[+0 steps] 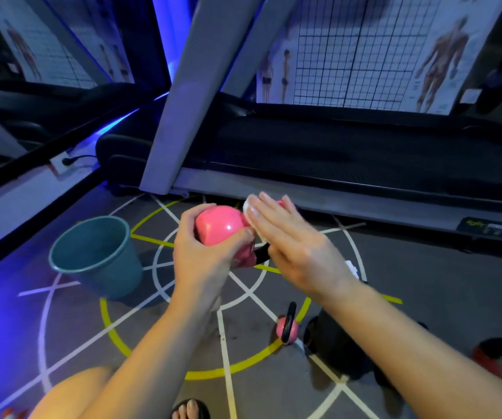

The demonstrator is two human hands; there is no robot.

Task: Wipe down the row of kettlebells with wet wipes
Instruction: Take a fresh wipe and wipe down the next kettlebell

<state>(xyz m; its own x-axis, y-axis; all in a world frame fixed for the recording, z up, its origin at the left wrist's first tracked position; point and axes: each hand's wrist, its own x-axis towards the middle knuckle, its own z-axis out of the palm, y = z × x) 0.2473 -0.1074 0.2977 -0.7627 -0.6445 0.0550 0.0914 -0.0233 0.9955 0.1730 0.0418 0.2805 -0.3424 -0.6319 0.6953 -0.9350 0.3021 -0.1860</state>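
Gym flooring [71, 328] marked with white and yellow lines fills the lower part of the head view, with a teal bucket [113, 276] standing upright on it. Beyond and to the right of the bucket runs a treadmill [334, 152], and behind that hang gridded anatomy charts [364, 49] under blue light.

Just right of the bucket and held up off the floor is a pink kettlebell [219, 226]. The left hand [204, 258] grips it from below, fingers and thumb curled round the ball, with the black handle [262, 255] pointing toward the person. The right hand [292, 246] lies flat on the far side, fingers straight and together, pressing a white wet wipe [247, 207] against the pink surface.

Farther right of the bucket and closer to the person, a smaller pink kettlebell [287, 328] with a black handle sits on the floor. Just beyond it, on the side away from the bucket, is a dark kettlebell [340, 346], then a red-and-black one [498, 358] at the frame's edge. A sandalled foot [190, 409] shows at the bottom, right of and much nearer than the bucket.
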